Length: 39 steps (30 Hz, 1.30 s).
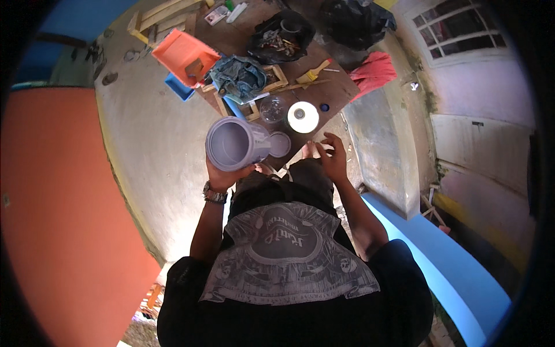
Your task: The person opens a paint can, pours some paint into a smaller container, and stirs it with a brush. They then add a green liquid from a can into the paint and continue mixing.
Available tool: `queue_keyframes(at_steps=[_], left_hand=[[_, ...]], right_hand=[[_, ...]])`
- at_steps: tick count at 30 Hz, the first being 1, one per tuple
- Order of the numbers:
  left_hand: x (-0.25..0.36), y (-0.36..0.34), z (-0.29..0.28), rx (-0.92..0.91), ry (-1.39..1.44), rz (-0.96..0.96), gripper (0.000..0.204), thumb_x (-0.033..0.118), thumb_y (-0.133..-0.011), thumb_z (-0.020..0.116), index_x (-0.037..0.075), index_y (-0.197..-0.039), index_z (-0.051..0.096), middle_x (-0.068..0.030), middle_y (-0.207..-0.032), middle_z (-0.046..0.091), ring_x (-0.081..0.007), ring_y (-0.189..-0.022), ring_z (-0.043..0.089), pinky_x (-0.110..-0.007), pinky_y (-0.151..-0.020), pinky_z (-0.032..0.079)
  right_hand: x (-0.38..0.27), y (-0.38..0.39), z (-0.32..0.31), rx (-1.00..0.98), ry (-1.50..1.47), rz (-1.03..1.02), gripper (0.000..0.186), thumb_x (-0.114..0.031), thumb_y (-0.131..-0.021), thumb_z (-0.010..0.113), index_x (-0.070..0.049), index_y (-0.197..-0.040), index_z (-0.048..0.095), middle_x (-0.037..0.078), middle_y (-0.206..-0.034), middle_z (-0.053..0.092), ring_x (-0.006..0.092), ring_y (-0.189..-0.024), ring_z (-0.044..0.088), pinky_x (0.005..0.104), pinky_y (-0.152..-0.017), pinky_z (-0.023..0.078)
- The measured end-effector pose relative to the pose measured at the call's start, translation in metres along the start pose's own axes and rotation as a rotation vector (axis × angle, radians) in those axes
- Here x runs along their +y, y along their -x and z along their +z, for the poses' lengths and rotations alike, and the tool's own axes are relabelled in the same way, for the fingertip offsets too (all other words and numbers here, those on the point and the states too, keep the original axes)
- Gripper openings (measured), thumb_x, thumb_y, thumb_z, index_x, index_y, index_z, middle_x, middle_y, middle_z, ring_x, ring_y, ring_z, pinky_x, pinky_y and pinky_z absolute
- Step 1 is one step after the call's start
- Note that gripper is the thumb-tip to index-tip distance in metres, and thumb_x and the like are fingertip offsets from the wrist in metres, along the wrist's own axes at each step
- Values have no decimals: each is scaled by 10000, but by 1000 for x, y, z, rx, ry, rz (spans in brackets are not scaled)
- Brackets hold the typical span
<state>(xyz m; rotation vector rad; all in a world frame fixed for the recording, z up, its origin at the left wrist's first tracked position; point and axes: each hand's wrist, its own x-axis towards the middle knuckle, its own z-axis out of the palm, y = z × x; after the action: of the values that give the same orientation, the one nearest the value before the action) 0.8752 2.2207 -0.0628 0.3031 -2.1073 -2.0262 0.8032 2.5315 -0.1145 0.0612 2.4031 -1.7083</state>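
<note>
Gripping a grey plastic tub left of centre with the left hand, wrapping the fingers around its lower side and pointing its open mouth toward the left of the frame. Holding the right hand right of centre, half open — bending the fingers loosely and grasping nothing visible. Facing a brown table at upper centre, bearing a round lid just right of the tub, a clear bowl, a round white container, a paintbrush and crumpled denim.
</note>
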Motion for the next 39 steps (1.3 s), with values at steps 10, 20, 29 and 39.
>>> queue_keyframes(at_steps=[10,20,29,39], left_hand=[[-81,25,12,272,-338,24,992,215,-559,957,1,-1312,348,-159,-1223,578,-258,-1115,600,-385,-914,509],[-117,42,37,313,-549,-168,1079,273,-533,959,-10,-1336,297,-169,-1259,536,-289,-1161,560,-400,-970,466],[-140,38,40,80,-445,-195,1106,291,-573,935,11,-1382,235,-139,-1346,491,-247,-1248,495,-402,-1061,381],[-134,16,62,111,-351,-222,1111,221,-520,956,24,-1375,274,-145,-1309,503,-271,-1228,514,-393,-1044,421]], right_hand=[[74,-55,12,-276,145,-85,1081,-368,-634,912,70,-1408,297,246,-1360,437,341,-1254,470,436,-1033,405],[59,-77,56,-120,-185,-149,994,-187,-576,946,-17,-1363,363,165,-1303,523,284,-1211,531,410,-1015,429],[51,-78,28,-128,24,-148,988,-140,-572,933,-26,-1365,355,157,-1249,569,286,-1157,575,395,-974,459],[69,-78,7,-208,63,-124,1242,-114,-569,940,-11,-1478,100,205,-1378,437,308,-1264,487,410,-1050,417]])
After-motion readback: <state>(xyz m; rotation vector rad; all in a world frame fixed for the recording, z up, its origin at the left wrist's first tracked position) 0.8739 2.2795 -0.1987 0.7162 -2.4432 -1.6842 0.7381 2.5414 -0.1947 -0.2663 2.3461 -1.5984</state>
